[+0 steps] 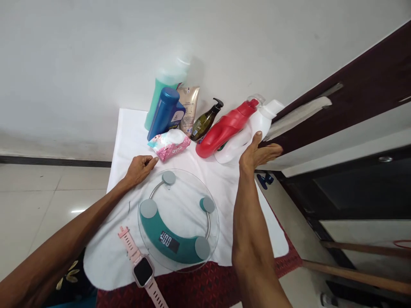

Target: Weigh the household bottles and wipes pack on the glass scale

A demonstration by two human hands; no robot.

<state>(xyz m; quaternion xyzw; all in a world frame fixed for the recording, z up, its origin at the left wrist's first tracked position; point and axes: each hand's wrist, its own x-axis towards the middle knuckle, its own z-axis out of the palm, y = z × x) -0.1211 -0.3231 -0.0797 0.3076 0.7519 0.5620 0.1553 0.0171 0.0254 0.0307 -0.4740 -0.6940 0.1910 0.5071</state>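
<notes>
My left hand rests on the white cloth with its fingers curled in, nothing visible in it. Just beyond it lies a pink and white pack of wipes. My right hand is open, fingers stretched to the right and thumb up, beside a white bottle; whether they touch I cannot tell. Against that bottle leans a red bottle. Between my forearms is a round glass scale with a lit display, bare on top. A pink-strapped smartwatch lies at its lower left.
At the table's back stand a green bottle, a blue bottle, a beige tube and a dark pump bottle. The wall rises right behind them. A dark door frame with a handle is at right; blue slippers lie below.
</notes>
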